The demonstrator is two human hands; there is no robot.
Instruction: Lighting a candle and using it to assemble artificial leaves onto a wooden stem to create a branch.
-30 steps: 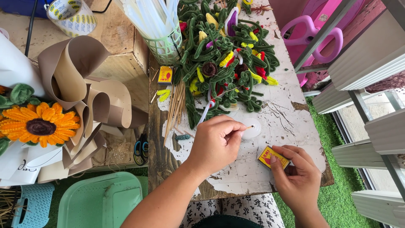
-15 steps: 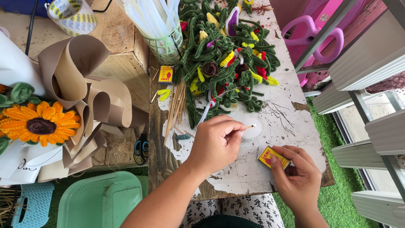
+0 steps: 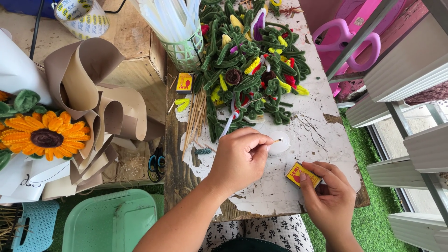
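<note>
well, the worn white table (image 3: pixel 322 140) is crowded along its far edge and bare toward its near edge, so the only open room lies around the hands. its right edge runs beside a strip of green turf (image 3: pixel 373 219), and its left edge meets a lower wooden surface (image 3: pixel 126 37). a heap of green pipe-cleaner flowers (image 3: pixel 252 65) fills the far half of the table, with a green mesh cup of clear sticks (image 3: pixel 182 42) at the far left corner and a bundle of thin wooden skewers (image 3: pixel 196 114) lying along the left side.

the far end of the flower heap is cut off by the picture's top. a second small matchbox (image 3: pixel 185 83) lies near the cup. on the left, rolled brown paper (image 3: pixel 93 102) partly covers a yellow sunflower (image 3: pixel 45 134), and small scissors (image 3: pixel 156 165) sit half in shadow below the paper.

the left hand (image 3: pixel 240 158) reaches in from the near edge, forearm slanting up, knuckles upward, thumb and forefinger pinched together on a matchstick (image 3: pixel 275 141); its tip is just over a small white tealight candle (image 3: pixel 279 143) near the table's middle. whether the match burns is too small to tell. the right hand (image 3: pixel 329 196) rests at the near right corner, fingers curled and closed around a yellow and red matchbox (image 3: pixel 302 174), held close to the tabletop, just beside the candle.
</note>
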